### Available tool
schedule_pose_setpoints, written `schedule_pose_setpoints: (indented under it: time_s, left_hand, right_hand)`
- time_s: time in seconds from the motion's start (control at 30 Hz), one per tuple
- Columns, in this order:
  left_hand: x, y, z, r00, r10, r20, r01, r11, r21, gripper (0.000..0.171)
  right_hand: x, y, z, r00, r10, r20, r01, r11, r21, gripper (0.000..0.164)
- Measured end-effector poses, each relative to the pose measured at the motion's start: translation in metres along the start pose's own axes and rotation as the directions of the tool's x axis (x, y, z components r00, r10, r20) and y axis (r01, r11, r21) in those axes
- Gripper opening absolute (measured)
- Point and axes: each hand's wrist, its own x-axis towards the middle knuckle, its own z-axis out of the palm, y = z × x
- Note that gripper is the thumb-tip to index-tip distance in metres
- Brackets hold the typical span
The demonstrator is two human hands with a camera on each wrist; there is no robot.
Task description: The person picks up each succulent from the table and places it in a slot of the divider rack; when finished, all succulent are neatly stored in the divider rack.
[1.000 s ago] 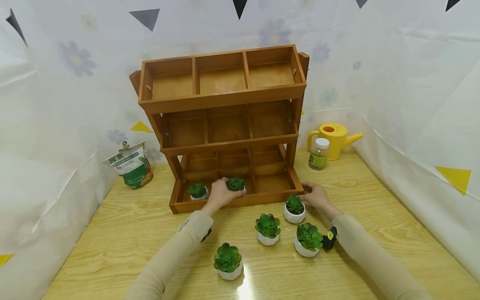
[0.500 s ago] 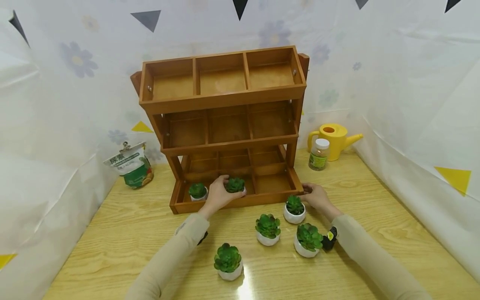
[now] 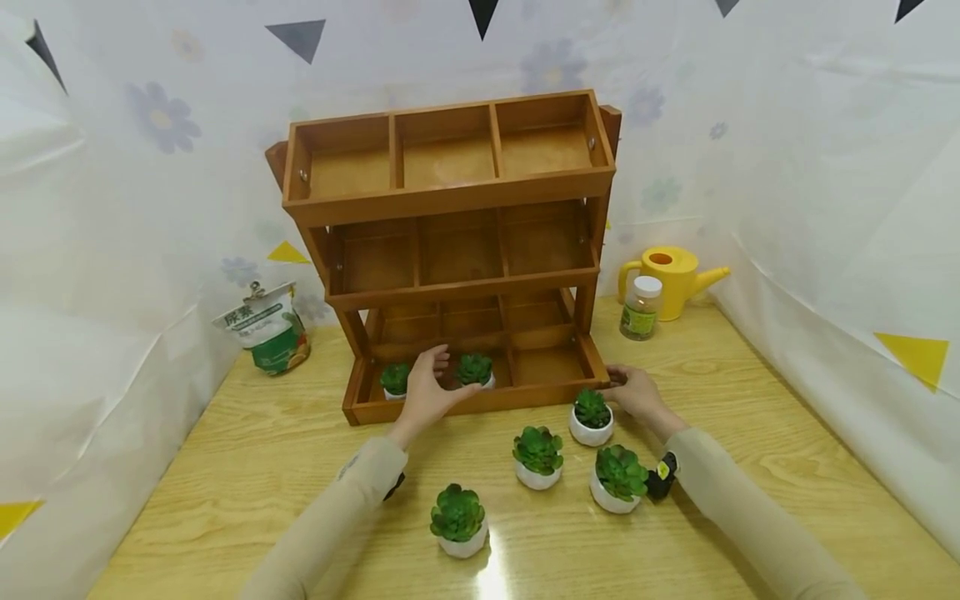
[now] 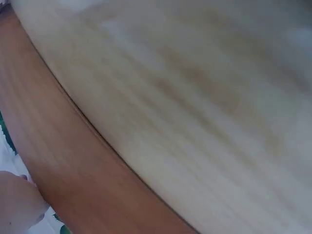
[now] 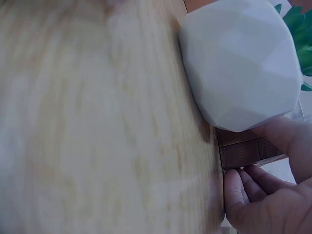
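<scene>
My left hand (image 3: pixel 424 395) is over the front board of the bottom tier of a brown wooden plant shelf (image 3: pixel 450 200), fingers and thumb spread. Just right of it, a small succulent in a white pot (image 3: pixel 475 369) stands in the middle compartment. Another potted succulent (image 3: pixel 394 379) sits in the left compartment, partly behind the hand. At the shelf's lower right corner (image 5: pixel 241 153), my right hand (image 3: pixel 636 395) grips the wood, thumb at the front board and curled fingers at the end. A white faceted succulent pot (image 5: pixel 241 66) stands close by that thumb.
Several potted succulents stand on the table before the shelf, among them a front one (image 3: pixel 459 521) and a right one (image 3: pixel 619 479). A yellow watering can (image 3: pixel 675 279) and a white-capped jar (image 3: pixel 641 308) are at right. A clipped green-white bag (image 3: pixel 268 329) leans at left.
My left hand has let go of the succulent in the middle compartment and drawn back to the left, its fingers spreading. My right hand has stayed at the shelf corner.
</scene>
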Motion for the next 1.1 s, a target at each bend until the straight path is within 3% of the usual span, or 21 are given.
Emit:
schedule_pose_setpoints:
  time_s: [0.1,0.17,0.27,0.33,0.43,0.57,0.7,0.93,1.1]
  left_hand:
    - [-0.005,0.001,-0.003,0.994,0.100,-0.039,-0.100,0.995,-0.004,0.073]
    - [-0.007,0.003,-0.005,0.983,0.183,-0.031,-0.183,0.983,0.003,0.069]
    - [-0.009,0.007,-0.007,0.961,0.273,0.039,-0.273,0.962,-0.009,0.067]
    - [-0.009,0.009,-0.008,0.948,0.297,0.117,-0.296,0.955,-0.022,0.066]
    - [-0.011,0.014,-0.009,0.920,0.293,0.261,-0.288,0.956,-0.058,0.068]
    - [-0.016,0.024,-0.007,0.859,0.263,0.440,-0.248,0.964,-0.093,0.073]
    - [-0.018,0.031,-0.003,0.799,0.218,0.560,-0.207,0.975,-0.084,0.074]
    - [-0.017,0.042,0.001,0.690,0.235,0.685,-0.259,0.963,-0.070,0.076]
    - [-0.013,0.044,0.004,0.653,0.244,0.717,-0.335,0.942,-0.017,0.076]
  right_hand:
    - [-0.001,0.000,0.000,1.000,0.000,0.005,0.000,1.000,0.003,0.062]
    - [-0.001,0.000,0.000,1.000,0.002,0.004,-0.002,1.000,0.009,0.062]
    - [-0.001,-0.002,0.000,1.000,-0.001,-0.001,0.001,1.000,0.008,0.062]
    - [-0.001,-0.003,0.000,1.000,0.006,-0.008,-0.006,1.000,0.007,0.061]
    - [-0.001,-0.003,0.001,1.000,0.009,-0.011,-0.009,1.000,-0.002,0.062]
    - [-0.001,-0.001,0.002,1.000,0.003,-0.009,-0.003,1.000,-0.001,0.062]
    - [0.000,0.000,0.002,1.000,-0.004,-0.006,0.004,1.000,0.006,0.061]
    - [0.000,-0.001,0.002,1.000,0.003,-0.003,-0.003,1.000,0.006,0.062]
    - [-0.001,-0.002,0.002,1.000,0.012,-0.007,-0.012,1.000,0.001,0.062]
